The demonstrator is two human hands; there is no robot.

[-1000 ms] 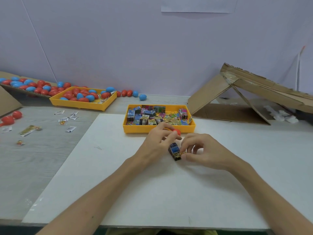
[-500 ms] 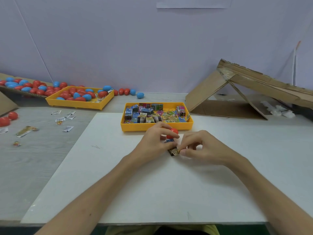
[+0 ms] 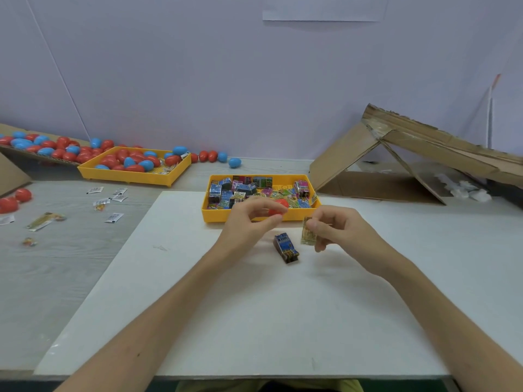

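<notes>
**Hands pull apart, small packet comes up**

Half a sec ago both hands were bunched low over the little things on the white board [image 3: 254, 306]. Now they are apart and a bit higher. The R hand [image 3: 339, 230] pinches a tan packet [image 3: 308, 232] btw thumb and fingers, held on end, off the board. The L hand [image 3: 249, 222] has its fingers curled round a red egg shell [image 3: 278, 207], in front of the yellow tray [image 3: 215, 217] of small boxes. A blue box [image 3: 285, 247] now lies alone on the board btw the two hands, touching neither. My guess: the packet came away from the box, and sth goes into the egg next.

Hard to see: the red shell is partly behind the L fingers and blurry, so I can't tell if it's a half or a whole egg. The packet's print is too blurry to read. Can't tell if the blue box is open or closed.
</notes>
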